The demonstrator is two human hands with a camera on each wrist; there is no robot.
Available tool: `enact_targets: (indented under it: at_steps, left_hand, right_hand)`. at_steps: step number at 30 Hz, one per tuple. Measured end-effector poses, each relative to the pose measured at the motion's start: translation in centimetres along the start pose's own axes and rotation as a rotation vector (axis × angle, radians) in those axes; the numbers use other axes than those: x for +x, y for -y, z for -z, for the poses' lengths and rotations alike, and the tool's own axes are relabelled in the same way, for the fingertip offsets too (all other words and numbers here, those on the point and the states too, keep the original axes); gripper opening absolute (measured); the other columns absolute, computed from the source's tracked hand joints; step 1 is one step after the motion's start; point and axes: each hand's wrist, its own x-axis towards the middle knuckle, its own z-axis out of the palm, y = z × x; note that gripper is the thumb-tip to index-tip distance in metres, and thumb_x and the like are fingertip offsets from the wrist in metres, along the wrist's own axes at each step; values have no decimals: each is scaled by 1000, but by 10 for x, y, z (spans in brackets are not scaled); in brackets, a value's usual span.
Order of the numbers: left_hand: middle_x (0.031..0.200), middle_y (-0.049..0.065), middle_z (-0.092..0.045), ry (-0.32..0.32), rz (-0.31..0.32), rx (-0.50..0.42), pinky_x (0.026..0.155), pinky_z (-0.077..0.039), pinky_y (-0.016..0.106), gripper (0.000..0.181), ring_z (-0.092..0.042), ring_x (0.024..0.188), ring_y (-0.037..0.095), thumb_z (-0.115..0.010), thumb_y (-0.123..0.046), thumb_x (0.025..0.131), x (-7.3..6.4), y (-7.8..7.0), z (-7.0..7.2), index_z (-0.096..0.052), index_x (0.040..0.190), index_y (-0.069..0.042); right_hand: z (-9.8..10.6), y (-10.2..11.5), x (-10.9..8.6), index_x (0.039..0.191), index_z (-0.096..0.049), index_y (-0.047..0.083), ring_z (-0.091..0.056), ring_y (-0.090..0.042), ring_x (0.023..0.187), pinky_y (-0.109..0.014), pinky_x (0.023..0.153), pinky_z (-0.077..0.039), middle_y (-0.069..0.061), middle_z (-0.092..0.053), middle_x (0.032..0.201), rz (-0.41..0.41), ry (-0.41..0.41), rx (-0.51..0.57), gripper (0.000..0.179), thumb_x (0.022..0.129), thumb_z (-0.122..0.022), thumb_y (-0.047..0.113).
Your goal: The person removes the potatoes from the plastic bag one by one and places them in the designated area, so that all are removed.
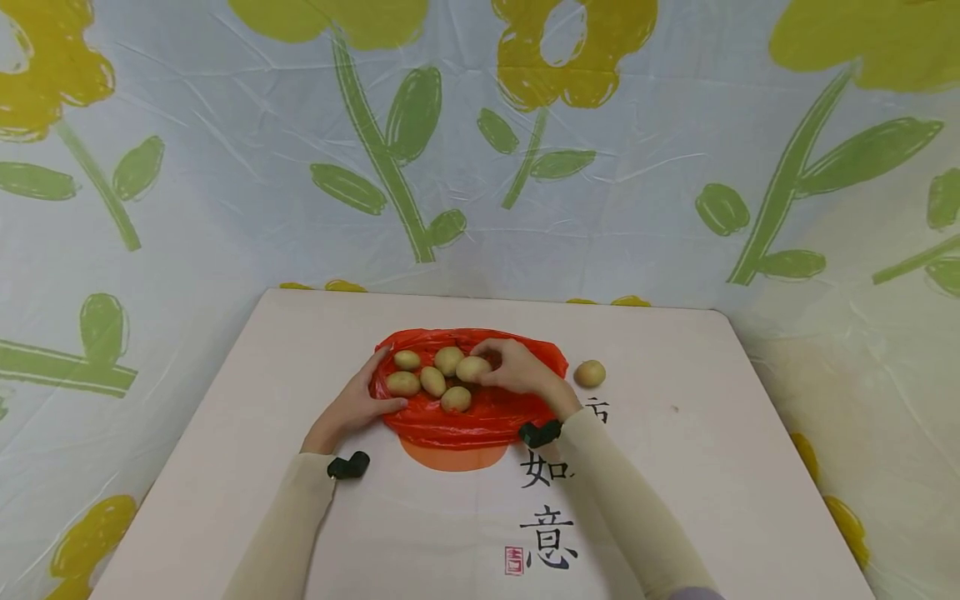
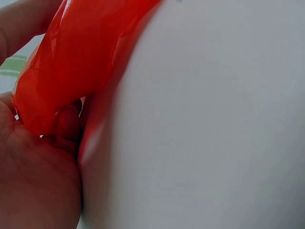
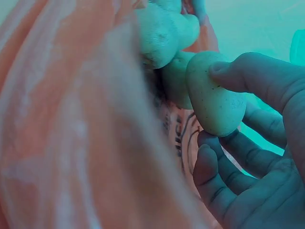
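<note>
A red plastic bag (image 1: 495, 421) lies spread open on the table with several potatoes (image 1: 432, 381) in it. My left hand (image 1: 356, 406) holds the bag's left edge, thumb toward the near side; in the left wrist view the red plastic (image 2: 81, 62) bunches between thumb and fingers. Over the right part of the bag, my right hand (image 1: 519, 368) pinches one potato (image 3: 215, 95) between thumb and fingers. Beside it in the right wrist view are other potatoes (image 3: 157, 36) at the bag's opening. Printing on the bag is partly hidden by a fold.
One loose potato (image 1: 590, 373) rests on the table to the right of the bag. The pale tabletop (image 1: 675, 483) carries black written characters (image 1: 549, 537) and an orange round print (image 1: 453, 457) partly under the bag. A flower-patterned cloth (image 1: 637, 192) hangs behind the table.
</note>
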Motion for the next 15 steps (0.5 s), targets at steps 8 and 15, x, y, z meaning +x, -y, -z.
enact_targets:
  at_steps: [8, 15]
  left_hand:
    - [172, 13, -17, -1, 8, 1, 123, -23, 66, 110, -18, 157, 40, -84, -34, 85, 1, 2, 0, -12, 167, -21]
    - [172, 13, -16, 0, 0, -13, 123, -21, 66, 111, -18, 157, 40, -85, -35, 85, 1, 2, 0, -12, 167, -21]
  right_hand:
    - [4, 3, -4, 126, -69, 14, -61, -21, 106, -35, 95, -56, -3, -68, 124, -7, -31, 29, 36, 92, -76, 20]
    - [15, 11, -11, 128, -67, 12, -63, -26, 108, -36, 90, -58, -7, -68, 124, 18, -71, 62, 37, 92, -73, 18]
